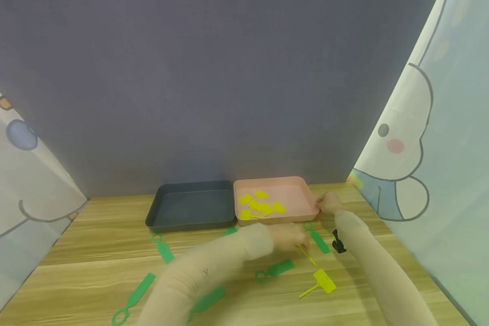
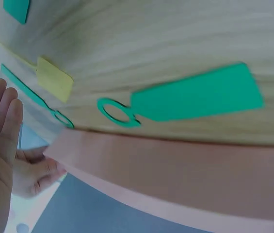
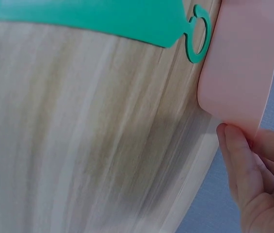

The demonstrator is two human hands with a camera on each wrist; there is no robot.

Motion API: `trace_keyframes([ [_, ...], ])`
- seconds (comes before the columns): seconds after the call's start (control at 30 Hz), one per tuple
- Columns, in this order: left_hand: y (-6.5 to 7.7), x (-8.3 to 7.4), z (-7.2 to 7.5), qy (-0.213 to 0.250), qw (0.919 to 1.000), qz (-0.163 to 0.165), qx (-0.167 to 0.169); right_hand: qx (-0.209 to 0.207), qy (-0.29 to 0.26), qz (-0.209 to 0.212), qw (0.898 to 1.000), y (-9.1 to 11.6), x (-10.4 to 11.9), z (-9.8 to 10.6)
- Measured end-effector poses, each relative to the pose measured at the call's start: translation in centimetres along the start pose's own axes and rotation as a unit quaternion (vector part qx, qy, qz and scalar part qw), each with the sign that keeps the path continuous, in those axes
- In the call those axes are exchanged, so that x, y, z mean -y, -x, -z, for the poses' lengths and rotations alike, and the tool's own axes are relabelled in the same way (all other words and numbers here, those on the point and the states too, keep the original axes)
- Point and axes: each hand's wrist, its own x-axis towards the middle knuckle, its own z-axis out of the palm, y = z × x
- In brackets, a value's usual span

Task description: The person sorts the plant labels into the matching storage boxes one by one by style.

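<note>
Left sleeve [image 1: 203, 271]: nearest to where I stand, slanting across the wooden table [image 1: 77, 249] and covering part of what lies there.
Right sleeve [image 1: 376, 260]: stretched along the other side, reaching out to the trays' end.
Green tags [image 1: 138, 292]: I count 6 on the wood, some partly hidden by the left sleeve; none shows in a tray, so I'd judge the green share wholly left to do.
Near yellow tag [image 1: 325, 281]: lying loose on the table to the right, touched by neither hand.
2nd yellow tag [image 1: 308, 256]: on the table by the left hand; from above only its thin stem shows.
Left hand [image 1: 291, 236]: its fingers [image 2: 9, 124] straight and close together, pinching nothing that I can see, over the table before the pink tray.
Black object [image 1: 338, 242]: small, just beside the right sleeve; I cannot tell what it is.
Right hand [image 1: 329, 202]: thumb and fingers pinching the pink tray near its front right corner.
Pink tray [image 1: 295, 197]: flat on the table's far side.
Yellow heap [image 1: 265, 208]: several tags overlapping in the pink tray's left part, too tangled to count; yellow looks mostly done, 2 left outside.
Dark tray [image 1: 193, 208]: left of the pink tray, no tag showing in it; filling it seems not yet begun.
</note>
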Motion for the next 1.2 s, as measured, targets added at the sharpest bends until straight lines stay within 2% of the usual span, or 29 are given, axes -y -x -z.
trace_keyframes([
  [0.23,-1.7,-0.9,-0.9,0.003,0.9999,-0.011,0.010,-0.003,0.008,-0.001,1.000,0.0,0.1,0.0],
  [0.43,-2.5,-1.3,-1.7,-0.002,0.9996,-0.008,0.026,-0.004,0.009,-0.004,1.000,0.2,0.3,0.0],
  [0.7,-2.9,-1.2,-2.8,-0.010,0.9999,-0.012,-0.007,0.002,-0.001,-0.018,1.000,0.1,0.3,-0.1],
  [0.83,-2.9,-1.2,-3.3,-0.038,0.9989,-0.010,-0.025,0.004,-0.004,-0.019,1.000,0.0,0.2,-0.1],
  [0.93,-2.8,-1.2,-3.3,-0.058,0.9977,-0.007,-0.034,0.001,-0.004,-0.019,1.000,0.0,0.2,0.0],
  [1.2,-2.4,-1.3,-3.4,-0.057,0.9971,-0.020,-0.046,0.010,-0.021,-0.026,0.999,0.3,0.6,0.1],
])
